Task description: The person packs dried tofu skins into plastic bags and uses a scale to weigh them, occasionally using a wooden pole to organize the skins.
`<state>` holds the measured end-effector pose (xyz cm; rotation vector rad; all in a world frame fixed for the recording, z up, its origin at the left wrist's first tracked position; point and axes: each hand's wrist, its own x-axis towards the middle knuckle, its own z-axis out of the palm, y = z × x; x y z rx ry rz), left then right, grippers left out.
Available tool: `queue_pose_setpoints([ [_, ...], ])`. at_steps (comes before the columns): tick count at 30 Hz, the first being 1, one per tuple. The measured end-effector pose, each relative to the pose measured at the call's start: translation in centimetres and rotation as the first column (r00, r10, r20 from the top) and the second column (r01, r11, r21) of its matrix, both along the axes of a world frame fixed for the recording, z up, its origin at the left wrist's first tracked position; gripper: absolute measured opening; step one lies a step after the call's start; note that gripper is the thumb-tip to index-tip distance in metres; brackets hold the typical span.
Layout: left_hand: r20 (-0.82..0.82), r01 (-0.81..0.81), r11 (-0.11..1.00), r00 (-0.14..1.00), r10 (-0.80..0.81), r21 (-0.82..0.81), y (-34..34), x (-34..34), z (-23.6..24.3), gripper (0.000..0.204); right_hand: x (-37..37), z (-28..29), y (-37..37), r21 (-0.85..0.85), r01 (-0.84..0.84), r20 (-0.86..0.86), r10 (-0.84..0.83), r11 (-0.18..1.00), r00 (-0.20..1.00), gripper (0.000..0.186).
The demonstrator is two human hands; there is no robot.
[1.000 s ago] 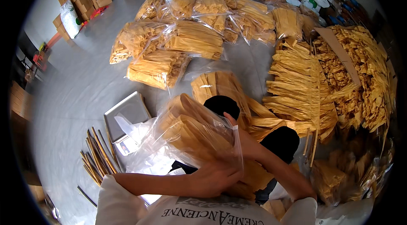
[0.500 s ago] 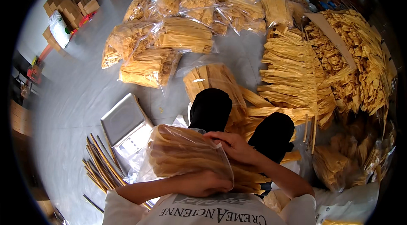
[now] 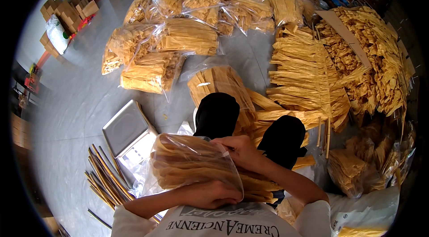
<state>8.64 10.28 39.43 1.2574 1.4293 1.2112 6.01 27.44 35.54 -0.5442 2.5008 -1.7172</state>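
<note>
Across my lap lies a clear plastic bag (image 3: 163, 147) with a bundle of dried yellow bean curd strips (image 3: 192, 165) inside. The strips' ends stick out of its mouth on the right. My right hand (image 3: 239, 151) pinches the bag's far rim by the mouth, fingers closed. My left hand (image 3: 216, 193) is curled at the near side of the mouth, closed on the bag's edge; its fingertips are partly hidden. My knees in black trousers (image 3: 217, 114) are just beyond the bag.
A scale (image 3: 126, 130) stands on the floor at left, beside brown sticks (image 3: 107, 176). Filled bags (image 3: 187, 36) lie ahead. Loose strips (image 3: 297, 76) are laid out at right, near a large heap (image 3: 366, 58). Another filled bag (image 3: 348, 170) rests at lower right. Cardboard boxes (image 3: 69, 11) stand far left.
The whole view has shifted slightly, with the scene a little further left. Both hands keep their hold on the bag; my right hand's fingers have moved slightly along its rim.
</note>
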Motion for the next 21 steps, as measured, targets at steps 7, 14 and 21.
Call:
queue_pose_setpoints([
  [7, -0.142, -0.067, 0.961, 0.989, 0.030, -0.267, -1.8, -0.5, 2.2, 0.014, 1.2, -2.0, 4.2, 0.186, 0.147, 0.216, -0.186, 0.971, 0.958, 0.016],
  [14, -0.188, -0.217, 0.957, 0.965, 0.181, -0.192, -5.6, 0.7, 1.0, 0.019, 3.5, -1.4, 6.1, 0.235, -0.020, 0.464, -0.094, 0.972, 0.881, 0.015],
  [21, -0.234, -0.350, 0.928, 0.920, 0.315, -0.128, -5.8, 1.0, 1.0, 0.007, 2.0, -2.8, 5.3, 0.290, -0.168, 0.370, 0.051, 0.942, 0.928, 0.015],
])
